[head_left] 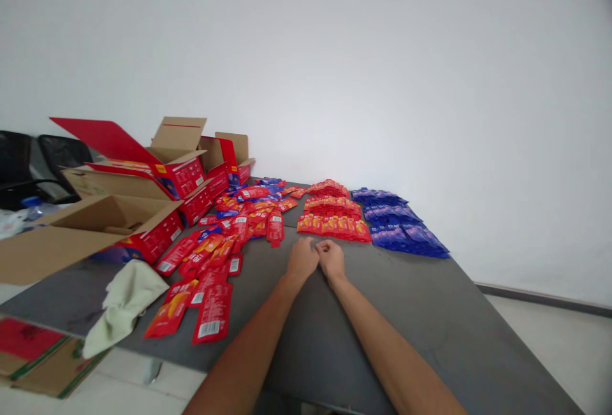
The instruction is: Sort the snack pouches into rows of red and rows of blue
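Note:
My left hand (pixel 304 258) and my right hand (pixel 331 258) rest close together on the dark grey table (pixel 344 338), knuckles up. Both have their fingers curled in, and nothing shows in either. Just beyond them lie overlapping rows of red pouches (pixel 333 227) with an orange fruit print. Stacked rows of blue-purple pouches (pixel 406 236) lie to the right of these. Left of my hands spreads a loose, mixed heap of red and blue pouches (pixel 239 224). Nearer the front edge, a red pouch (pixel 213 313) lies with its barcode side up.
Several open red cartons (pixel 162 236) stand along the left side, flaps spread. A pale cloth (pixel 129 300) hangs over the table's front left edge. Flattened cardboard (pixel 57 364) is below on the floor. Black chairs (pixel 62 153) stand at far left; a white wall (pixel 382 83) rises behind.

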The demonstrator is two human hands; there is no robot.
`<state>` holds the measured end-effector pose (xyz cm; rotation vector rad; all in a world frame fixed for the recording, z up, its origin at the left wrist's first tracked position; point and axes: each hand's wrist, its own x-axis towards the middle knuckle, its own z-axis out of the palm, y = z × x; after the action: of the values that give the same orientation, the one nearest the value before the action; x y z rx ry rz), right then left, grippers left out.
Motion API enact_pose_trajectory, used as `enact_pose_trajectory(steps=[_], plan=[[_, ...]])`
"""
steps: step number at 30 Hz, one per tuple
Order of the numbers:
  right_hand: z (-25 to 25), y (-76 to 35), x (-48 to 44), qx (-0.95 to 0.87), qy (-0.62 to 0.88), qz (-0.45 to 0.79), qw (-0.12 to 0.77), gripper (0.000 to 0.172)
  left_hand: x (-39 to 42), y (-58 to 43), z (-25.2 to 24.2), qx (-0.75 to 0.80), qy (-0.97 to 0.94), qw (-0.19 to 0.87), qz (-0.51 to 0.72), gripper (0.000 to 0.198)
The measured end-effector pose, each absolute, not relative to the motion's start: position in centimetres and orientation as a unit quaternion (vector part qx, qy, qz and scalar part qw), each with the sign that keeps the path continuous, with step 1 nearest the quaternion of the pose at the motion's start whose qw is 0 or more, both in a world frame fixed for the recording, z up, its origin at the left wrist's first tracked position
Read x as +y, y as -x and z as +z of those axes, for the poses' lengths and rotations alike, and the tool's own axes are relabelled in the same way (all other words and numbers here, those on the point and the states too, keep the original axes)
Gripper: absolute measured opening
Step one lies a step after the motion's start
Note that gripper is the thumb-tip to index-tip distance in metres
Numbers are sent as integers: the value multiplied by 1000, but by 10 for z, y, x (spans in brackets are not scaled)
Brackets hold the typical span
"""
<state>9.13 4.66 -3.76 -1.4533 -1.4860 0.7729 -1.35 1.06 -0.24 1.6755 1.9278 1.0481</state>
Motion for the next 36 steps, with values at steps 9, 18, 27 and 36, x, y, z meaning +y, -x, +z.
enact_pose_trajectory(steps=[9, 18, 27, 36], plan=[[-31, -31, 0, -693, 515, 306, 400, 17, -77, 110, -11, 748, -625, 1, 224, 57], [-27, 5, -37, -729, 467, 322, 382, 19, -144, 170, -12, 834, -529, -36, 153, 79], [-28, -12, -36, -729, 469, 322, 381, 17, -132, 154, -26, 843, -514, 9, 159, 68], [-37, -50, -29, -746, 476, 280, 373, 19, -121, 74, -29, 802, -574, 11, 167, 51]])
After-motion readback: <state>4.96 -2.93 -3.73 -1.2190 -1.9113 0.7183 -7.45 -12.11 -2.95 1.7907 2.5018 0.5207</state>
